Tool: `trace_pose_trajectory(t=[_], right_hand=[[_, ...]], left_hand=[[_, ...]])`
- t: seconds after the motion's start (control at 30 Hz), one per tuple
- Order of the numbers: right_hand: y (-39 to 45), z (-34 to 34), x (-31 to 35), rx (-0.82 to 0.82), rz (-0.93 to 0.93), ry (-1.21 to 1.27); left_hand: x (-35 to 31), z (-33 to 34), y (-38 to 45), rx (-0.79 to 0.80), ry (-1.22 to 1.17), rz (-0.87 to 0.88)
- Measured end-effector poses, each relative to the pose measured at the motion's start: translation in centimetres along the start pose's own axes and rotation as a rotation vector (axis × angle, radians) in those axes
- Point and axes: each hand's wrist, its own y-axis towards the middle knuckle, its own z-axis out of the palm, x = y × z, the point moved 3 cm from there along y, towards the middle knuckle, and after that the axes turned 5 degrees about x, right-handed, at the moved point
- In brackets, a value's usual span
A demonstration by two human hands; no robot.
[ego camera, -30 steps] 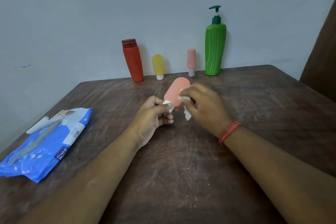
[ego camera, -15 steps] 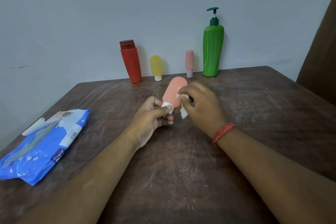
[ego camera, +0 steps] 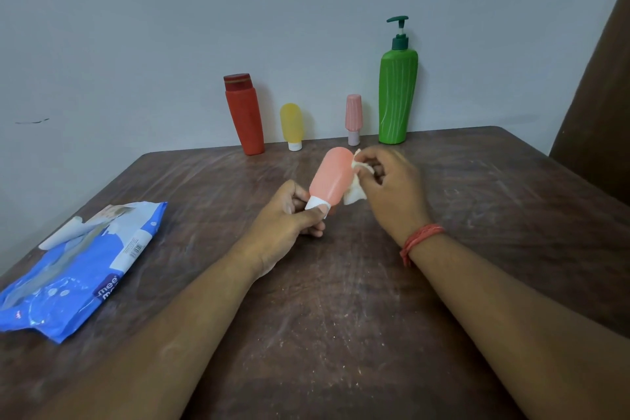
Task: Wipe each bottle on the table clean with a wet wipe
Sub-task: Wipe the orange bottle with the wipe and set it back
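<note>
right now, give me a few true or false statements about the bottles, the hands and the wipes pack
1. The left hand grips the salmon bottle at its white cap end. True.
2. The right hand is empty. False: its fingers pinch a white wet wipe against the bottle.
3. Four bottles stand along the wall. True.
4. The green pump bottle lies on its side. False: it stands upright.
5. The blue wipes pack lies beside the right forearm. False: it lies left of the left arm.

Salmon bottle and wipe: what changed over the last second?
The right hand slid the wet wipe from the salmon bottle's front to its right side. The left hand still grips the white cap end. The four bottles by the wall and the wipes pack stayed put.
</note>
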Motion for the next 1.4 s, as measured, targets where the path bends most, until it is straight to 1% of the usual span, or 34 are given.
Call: trace_pose_trajectory(t=[0.03, 0.1, 0.17, 0.2, 0.23, 0.3, 0.37, 0.43, 0.53, 0.67, 0.8, 0.87, 0.97, 1.03, 1.1, 1.2, 1.23, 1.27, 1.4], right_hand=[[0.1, -0.1, -0.2, 0.008, 0.034, 0.019], [-0.4, 0.2, -0.2, 0.096, 0.048, 0.022], [-1.3, 1.1, 0.5, 0.217, -0.055, -0.045], [-1.6, 1.5, 1.0, 0.259, -0.132, -0.093], [-1.8, 1.8, 1.4, 0.265, -0.193, -0.127], [-1.3, 1.5, 1.7, 0.172, -0.201, -0.131], [-0.4, 0.5, 1.4, 0.041, -0.118, -0.09], [0.0, -0.2, 1.0, -0.011, -0.049, -0.071], [-0.5, 0.1, 1.3, 0.048, -0.073, -0.067], [-2.0, 1.5, 2.7, 0.21, -0.244, -0.113], [-2.3, 1.8, 3.2, 0.289, -0.319, -0.176], [-1.8, 1.5, 2.8, 0.258, -0.287, -0.178], [-0.6, 0.4, 1.7, 0.125, -0.141, -0.163], [-0.4, 0.1, 1.3, 0.081, -0.068, -0.141], [-0.8, 0.6, 1.8, 0.12, -0.101, -0.123], [-2.3, 2.1, 3.2, 0.304, -0.25, -0.13], [-2.5, 2.4, 3.4, 0.34, -0.276, -0.137], [-2.4, 2.5, 3.4, 0.335, -0.273, -0.137], [-0.8, 1.0, 2.0, 0.112, -0.117, -0.121]], left_hand=[[0.0, 0.0, 0.0, 0.006, 0.03, -0.003], [0.1, 0.0, 0.0, -0.009, 0.008, 0.008], [0.2, -0.2, 0.1, -0.047, -0.061, 0.013], [0.3, -0.3, 0.1, -0.063, -0.088, 0.012], [0.3, -0.4, 0.1, -0.069, -0.1, 0.011], [0.3, -0.4, 0.1, -0.043, -0.075, 0.009], [0.2, -0.2, 0.1, 0.0, 0.022, 0.014], [0.1, 0.0, 0.1, 0.027, 0.124, 0.01], [0.0, 0.0, 0.1, 0.015, 0.15, 0.032], [0.2, -0.4, -0.1, -0.04, 0.01, 0.027], [0.2, -0.4, -0.1, -0.043, -0.039, 0.019], [0.1, -0.2, 0.0, -0.02, 0.005, 0.013], [0.0, 0.0, 0.0, 0.019, 0.136, 0.015], [0.1, 0.1, 0.1, 0.02, 0.192, 0.024], [0.2, 0.0, 0.2, -0.008, 0.17, 0.028], [0.4, -0.4, 0.2, -0.054, 0.023, 0.031], [0.5, -0.5, 0.2, -0.063, -0.001, 0.033], [0.5, -0.5, 0.2, -0.066, -0.001, 0.036], [0.4, -0.3, 0.3, -0.006, 0.126, 0.043]])
